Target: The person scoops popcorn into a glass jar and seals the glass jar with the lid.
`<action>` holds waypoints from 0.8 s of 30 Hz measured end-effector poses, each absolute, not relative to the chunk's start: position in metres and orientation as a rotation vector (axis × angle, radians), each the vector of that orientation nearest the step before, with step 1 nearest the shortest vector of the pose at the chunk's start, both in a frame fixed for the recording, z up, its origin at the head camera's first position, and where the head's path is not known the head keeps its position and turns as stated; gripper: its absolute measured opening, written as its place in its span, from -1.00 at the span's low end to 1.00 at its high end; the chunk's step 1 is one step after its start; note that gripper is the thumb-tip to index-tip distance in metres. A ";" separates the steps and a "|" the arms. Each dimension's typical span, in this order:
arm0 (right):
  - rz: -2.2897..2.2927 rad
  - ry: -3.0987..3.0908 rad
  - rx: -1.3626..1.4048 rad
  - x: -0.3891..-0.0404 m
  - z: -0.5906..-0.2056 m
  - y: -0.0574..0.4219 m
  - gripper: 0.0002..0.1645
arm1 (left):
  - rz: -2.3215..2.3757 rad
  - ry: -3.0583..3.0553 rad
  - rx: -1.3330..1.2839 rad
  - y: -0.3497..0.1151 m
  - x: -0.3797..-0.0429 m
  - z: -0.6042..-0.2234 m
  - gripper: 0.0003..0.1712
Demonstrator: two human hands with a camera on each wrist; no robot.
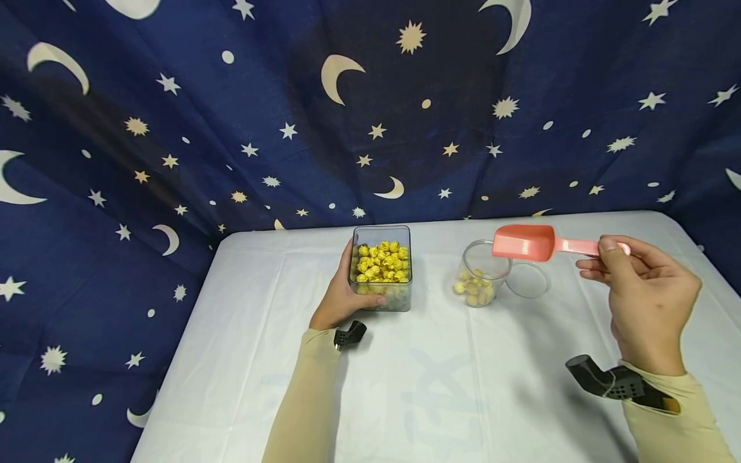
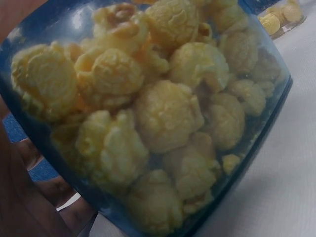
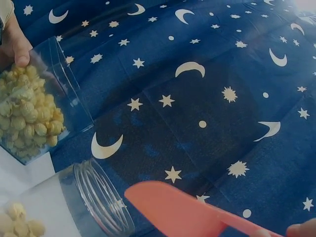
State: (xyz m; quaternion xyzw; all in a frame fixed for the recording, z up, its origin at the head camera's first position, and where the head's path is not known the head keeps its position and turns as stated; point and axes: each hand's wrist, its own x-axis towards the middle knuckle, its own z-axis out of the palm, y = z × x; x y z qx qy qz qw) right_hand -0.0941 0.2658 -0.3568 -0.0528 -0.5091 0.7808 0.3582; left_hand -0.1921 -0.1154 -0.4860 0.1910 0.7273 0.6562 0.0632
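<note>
My left hand grips a clear square container from its left side, thumb across the front. Yellow popcorn fills much of it, and the left wrist view shows the pieces close up through the wall. With my right hand I pinch the handle end of a pink scoop, its bowl pointing left. That bowl hangs close by the rim of a round clear jar, overlapping it in the head view. Some popcorn lies in the jar's bottom; the right wrist view shows its threaded mouth.
A round clear lid lies on the white-covered table, just right of the jar. Behind the table hangs a dark blue curtain with moons and stars. Black wrist cameras are strapped at both sleeves.
</note>
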 end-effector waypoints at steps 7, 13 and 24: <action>2.144 -1.288 -0.208 -0.096 -0.356 0.261 -0.63 | 1.960 2.190 0.526 -0.116 -0.192 -0.485 0.55; 2.164 -1.322 -0.210 -0.097 -0.356 0.251 -0.64 | 1.960 2.223 0.555 -0.116 -0.192 -0.486 0.52; 2.037 -1.489 -0.068 -0.104 -0.357 0.225 -0.68 | 1.961 2.224 0.564 -0.117 -0.192 -0.487 0.52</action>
